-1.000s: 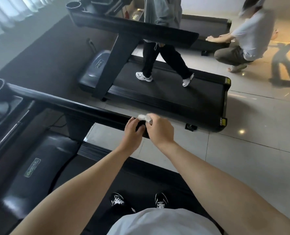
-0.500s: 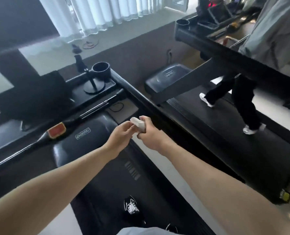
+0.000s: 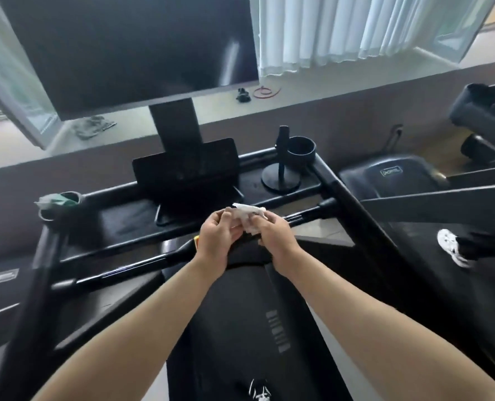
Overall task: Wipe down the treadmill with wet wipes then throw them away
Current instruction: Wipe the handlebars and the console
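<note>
A crumpled white wet wipe (image 3: 248,217) sits between both my hands, held in the air above the black treadmill's front crossbar (image 3: 130,269). My left hand (image 3: 218,240) pinches its left side with fingertips. My right hand (image 3: 275,237) grips its right side with curled fingers. Just beyond the hands lies the treadmill console (image 3: 185,172), a dark panel with trays on either side. The belt (image 3: 240,328) runs below my forearms, and one of my shoes (image 3: 259,392) shows at the bottom edge.
A large dark screen (image 3: 124,50) on a post rises behind the console. The left cup holder (image 3: 59,205) holds crumpled material; a black stand (image 3: 281,169) and an empty cup holder (image 3: 300,150) are on the right. Another person's white shoe (image 3: 450,247) is on the neighbouring treadmill at right.
My view swung left from the right handrail to the console. Both hands came off the rail with the wipe and now hold it centred in front of the console.
</note>
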Available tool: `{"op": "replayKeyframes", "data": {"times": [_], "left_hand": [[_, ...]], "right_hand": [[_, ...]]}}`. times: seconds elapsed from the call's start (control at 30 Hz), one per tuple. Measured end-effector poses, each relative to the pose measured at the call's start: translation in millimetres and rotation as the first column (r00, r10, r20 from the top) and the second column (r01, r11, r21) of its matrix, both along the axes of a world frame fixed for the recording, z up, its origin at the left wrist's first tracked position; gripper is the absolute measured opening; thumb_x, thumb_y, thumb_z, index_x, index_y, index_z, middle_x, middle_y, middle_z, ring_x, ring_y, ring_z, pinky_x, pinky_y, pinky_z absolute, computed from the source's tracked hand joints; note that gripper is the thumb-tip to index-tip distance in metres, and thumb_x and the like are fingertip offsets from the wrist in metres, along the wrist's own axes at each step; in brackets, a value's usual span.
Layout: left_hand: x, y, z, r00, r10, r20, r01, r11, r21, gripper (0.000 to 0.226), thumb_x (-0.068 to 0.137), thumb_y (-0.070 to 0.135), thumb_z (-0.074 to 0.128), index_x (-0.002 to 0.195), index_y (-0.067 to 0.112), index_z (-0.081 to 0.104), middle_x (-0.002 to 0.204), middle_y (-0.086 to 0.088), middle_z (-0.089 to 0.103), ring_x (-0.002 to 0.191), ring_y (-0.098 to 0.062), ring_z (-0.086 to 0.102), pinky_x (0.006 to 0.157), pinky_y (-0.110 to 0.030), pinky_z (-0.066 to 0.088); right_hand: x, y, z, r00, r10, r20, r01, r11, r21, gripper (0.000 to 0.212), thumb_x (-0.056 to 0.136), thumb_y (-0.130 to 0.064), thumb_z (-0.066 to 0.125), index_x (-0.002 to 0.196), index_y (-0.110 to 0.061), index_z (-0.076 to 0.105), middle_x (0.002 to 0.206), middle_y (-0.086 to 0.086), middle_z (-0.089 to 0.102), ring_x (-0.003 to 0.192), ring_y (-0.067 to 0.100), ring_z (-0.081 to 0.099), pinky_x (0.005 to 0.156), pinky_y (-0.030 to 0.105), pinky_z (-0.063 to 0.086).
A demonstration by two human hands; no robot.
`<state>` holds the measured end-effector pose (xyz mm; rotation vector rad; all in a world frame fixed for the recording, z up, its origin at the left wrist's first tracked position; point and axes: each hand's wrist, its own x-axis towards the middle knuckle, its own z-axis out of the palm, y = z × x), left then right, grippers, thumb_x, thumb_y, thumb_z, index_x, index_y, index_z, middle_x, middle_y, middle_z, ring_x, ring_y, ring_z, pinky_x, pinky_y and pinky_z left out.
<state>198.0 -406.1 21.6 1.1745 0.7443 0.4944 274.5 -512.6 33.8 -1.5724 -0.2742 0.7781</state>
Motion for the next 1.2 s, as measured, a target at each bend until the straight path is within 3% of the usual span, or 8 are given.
{"op": "replayKeyframes", "data": {"times": [0.17, 0.27, 0.37, 0.57, 0.7, 0.9, 1.03, 1.2], "left_hand": [[5.8, 53.9, 6.3, 0.991, 0.128, 0.040, -0.125, 0.989, -0.077, 0.031, 0.109, 0.024, 0.044, 0.121, 0.000, 0.058, 0.113, -0.022, 0.072, 0.097, -0.027, 0.075, 0.086, -0.035, 0.060], [8.8, 77.0, 10.6, 0.978, 0.201, 0.058, -0.193, 0.974, -0.116, 0.025, 0.109, 0.022, 0.046, 0.120, 0.003, 0.058, 0.116, -0.020, 0.071, 0.096, -0.026, 0.074, 0.084, -0.033, 0.060], [16.5, 94.6, 14.2, 0.972, 0.223, 0.077, -0.213, 0.969, -0.126, 0.023, 0.108, 0.019, 0.049, 0.127, 0.009, 0.056, 0.120, -0.016, 0.070, 0.104, -0.028, 0.073, 0.092, -0.037, 0.059], [61.4, 118.8, 17.8, 0.992, 0.110, 0.066, -0.111, 0.994, 0.017, 0.035, 0.098, 0.027, 0.065, 0.131, 0.025, 0.053, 0.118, -0.004, 0.073, 0.109, -0.018, 0.070, 0.091, -0.035, 0.054], [111.8, 137.6, 18.9, 0.995, 0.091, 0.035, -0.094, 0.990, 0.109, 0.025, 0.099, 0.020, 0.063, 0.120, 0.007, 0.064, 0.109, -0.007, 0.076, 0.099, -0.020, 0.073, 0.081, -0.028, 0.055], [185.1, 162.1, 10.6, 0.982, 0.190, 0.007, -0.190, 0.982, 0.022, 0.016, 0.101, 0.015, 0.056, 0.113, 0.010, 0.066, 0.101, -0.009, 0.077, 0.097, -0.022, 0.074, 0.083, -0.030, 0.056], [212.7, 167.6, 7.0, 0.979, 0.202, 0.038, -0.203, 0.979, 0.021, 0.015, 0.100, 0.010, 0.057, 0.112, 0.009, 0.064, 0.099, -0.012, 0.076, 0.093, -0.026, 0.073, 0.084, -0.035, 0.058], [229.0, 177.9, 2.7, 0.977, 0.207, 0.055, -0.209, 0.977, 0.028, 0.017, 0.099, 0.003, 0.059, 0.113, 0.012, 0.063, 0.103, -0.016, 0.074, 0.088, -0.023, 0.073, 0.078, -0.030, 0.057]], "right_hand": [[5.1, 68.5, 5.2, 0.991, 0.029, 0.129, -0.021, 0.998, -0.063, 0.026, 0.081, -0.039, 0.058, 0.092, -0.027, 0.077, 0.118, 0.011, 0.064, 0.104, 0.020, 0.065, 0.091, 0.033, 0.054], [15.9, 93.9, 10.1, 0.988, 0.061, 0.141, -0.056, 0.998, -0.040, 0.018, 0.093, -0.024, 0.056, 0.095, -0.018, 0.074, 0.099, 0.013, 0.068, 0.087, 0.011, 0.062, 0.069, 0.019, 0.047], [33.4, 117.1, 10.1, 0.988, 0.043, 0.146, -0.043, 0.999, -0.004, 0.017, 0.098, -0.013, 0.055, 0.109, -0.021, 0.064, 0.097, 0.002, 0.070, 0.078, 0.010, 0.061, 0.067, 0.022, 0.045], [83.1, 160.7, 9.5, 0.995, -0.001, 0.102, -0.001, 1.000, 0.018, 0.014, 0.097, -0.019, 0.059, 0.111, -0.023, 0.057, 0.105, 0.003, 0.068, 0.095, 0.018, 0.067, 0.078, 0.033, 0.056], [129.7, 181.1, 9.5, 0.988, 0.008, 0.151, -0.007, 1.000, -0.003, 0.008, 0.097, -0.020, 0.059, 0.103, -0.022, 0.064, 0.099, 0.001, 0.071, 0.096, 0.018, 0.068, 0.088, 0.039, 0.057], [192.1, 196.8, 4.8, 0.960, -0.077, 0.269, 0.080, 0.997, 0.000, 0.015, 0.095, -0.015, 0.058, 0.108, -0.022, 0.057, 0.108, 0.008, 0.061, 0.093, 0.019, 0.063, 0.078, 0.023, 0.051], [211.2, 202.0, 3.6, 0.917, -0.058, 0.395, 0.046, 0.998, 0.040, 0.024, 0.097, -0.005, 0.052, 0.113, -0.022, 0.056, 0.115, 0.007, 0.049, 0.091, 0.005, 0.055, 0.073, 0.006, 0.044], [221.8, 212.2, -4.2, 0.881, 0.036, 0.473, -0.075, 0.995, 0.063, 0.027, 0.098, -0.010, 0.060, 0.123, -0.014, 0.070, 0.121, 0.002, 0.057, 0.096, -0.016, 0.055, 0.087, 0.000, 0.039]]}}
